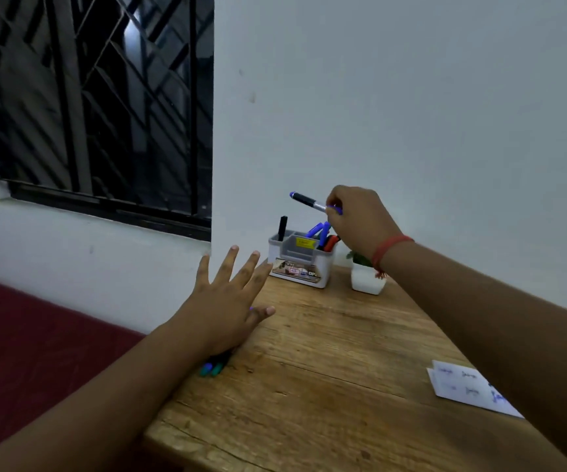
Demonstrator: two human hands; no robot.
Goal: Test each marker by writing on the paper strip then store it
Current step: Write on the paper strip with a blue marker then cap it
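Right hand: the right hand [360,221] is raised above the holder [300,264], its fingertips pinched round a marker [311,202] near its blue end; the black barrel juts up and to the left, well off vertical.
Left hand: the left hand [231,301] has its fingers spread and straight, gripping nothing, over the table's [326,369] left edge; whether the palm touches the wood cannot be told.
Holder: a white and grey box at the wall end of the table, in several compartments; blue and red markers lean in the right one, one black marker [282,228] stands at the left.
Loose markers: the teal and blue ends of a few markers [212,367] peep out from under the left wrist, right at the table edge.
Paper: the strip [469,386] lies near the right edge, scribbled on, partly hidden by the right forearm.
Risk, drop-in: the marker is tilted, so unless it is stood up first it may catch on the rim or on the leaning markers and glance off.
Risk, grip: a pinch near one end gives little control, so the long barrel could swing or slip.
Risk, edge: a sweep of the left wrist would likely roll the loose markers off the table.
Risk, plant: the small pot [367,279] sits just below the right wrist, and a lowered arm might knock it.
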